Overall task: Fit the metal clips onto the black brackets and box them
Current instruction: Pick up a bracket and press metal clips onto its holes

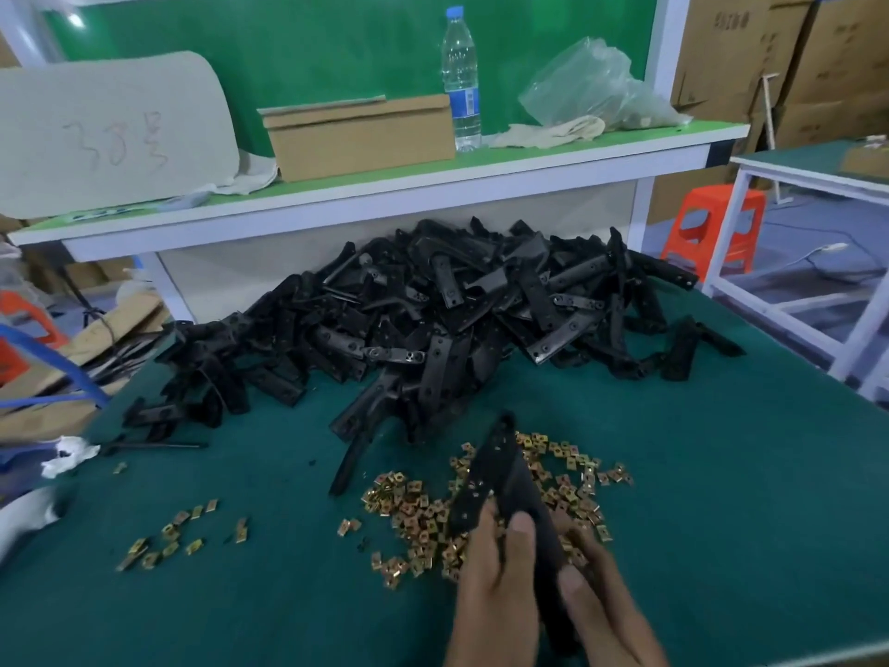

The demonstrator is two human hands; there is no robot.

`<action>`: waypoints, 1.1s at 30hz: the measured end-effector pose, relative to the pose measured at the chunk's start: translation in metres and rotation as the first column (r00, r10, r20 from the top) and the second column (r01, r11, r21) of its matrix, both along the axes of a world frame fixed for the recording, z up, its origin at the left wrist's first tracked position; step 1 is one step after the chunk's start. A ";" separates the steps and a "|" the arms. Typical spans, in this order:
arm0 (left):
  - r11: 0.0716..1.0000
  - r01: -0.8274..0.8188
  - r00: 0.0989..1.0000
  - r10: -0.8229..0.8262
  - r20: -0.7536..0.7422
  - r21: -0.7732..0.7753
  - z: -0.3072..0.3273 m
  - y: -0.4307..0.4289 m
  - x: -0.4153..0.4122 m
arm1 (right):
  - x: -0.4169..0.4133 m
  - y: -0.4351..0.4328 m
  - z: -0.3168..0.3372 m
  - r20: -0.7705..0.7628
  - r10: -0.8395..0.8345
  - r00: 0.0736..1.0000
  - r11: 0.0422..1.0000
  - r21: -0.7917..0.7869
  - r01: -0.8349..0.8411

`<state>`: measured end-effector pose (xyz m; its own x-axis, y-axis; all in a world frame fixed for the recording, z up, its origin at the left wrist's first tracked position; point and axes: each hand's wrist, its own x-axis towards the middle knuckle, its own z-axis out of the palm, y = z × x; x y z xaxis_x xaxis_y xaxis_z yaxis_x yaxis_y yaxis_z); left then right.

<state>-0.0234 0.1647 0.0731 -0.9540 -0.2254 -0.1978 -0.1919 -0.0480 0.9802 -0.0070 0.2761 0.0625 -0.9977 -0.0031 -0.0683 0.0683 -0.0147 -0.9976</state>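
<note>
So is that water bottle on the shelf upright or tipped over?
Upright: the water bottle stands on the shelf, blue cap on top.

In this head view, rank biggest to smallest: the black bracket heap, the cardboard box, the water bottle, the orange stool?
1. black bracket heap
2. cardboard box
3. water bottle and orange stool: look similar; the stool is farther and partly hidden.

The dark green tabletop (697,498) carries a big heap of black plastic brackets (433,320) along its far side. In front of the heap lies a loose scatter of brass-coloured square metal clips (413,512), with a smaller scatter of clips (173,536) well apart to the left. A thin black rod (158,445) and a crumpled white scrap (67,454) lie near the left edge.
</note>
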 end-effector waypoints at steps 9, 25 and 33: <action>0.620 0.007 0.975 -0.179 -0.133 -0.784 -0.024 -0.040 -0.050 | -0.021 0.032 -0.012 0.015 -0.245 0.969 0.963 0.121 0.242; 0.291 0.063 0.971 -0.239 -0.008 -0.955 -0.038 -0.062 -0.102 | -0.029 0.032 -0.031 -0.074 -0.265 0.962 0.894 0.354 0.273; 0.351 0.117 0.964 -0.264 0.022 -0.929 -0.034 -0.072 -0.102 | -0.030 0.032 -0.039 -0.092 -0.254 0.963 0.894 0.358 0.270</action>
